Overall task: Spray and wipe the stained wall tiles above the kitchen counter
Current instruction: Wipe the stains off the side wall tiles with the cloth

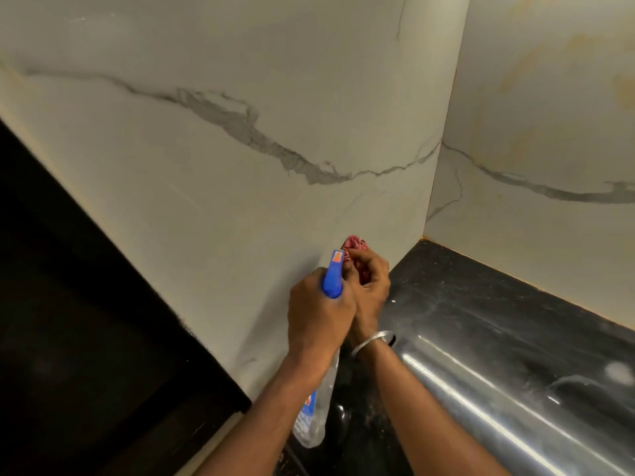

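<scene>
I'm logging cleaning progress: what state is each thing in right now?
Spray bottle: gripped by left hand, nozzle toward back wall tile.
Cloth: bunched, gripped in right hand.
Side wall tile: yellowish stains showing.
Counter: pale smears on its dark surface.

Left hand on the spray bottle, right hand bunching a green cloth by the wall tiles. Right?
No: the cloth is pinkish red, not green, per the head view. The rest stands: left hand grips the spray bottle, right hand holds the cloth by the wall tiles.
</scene>
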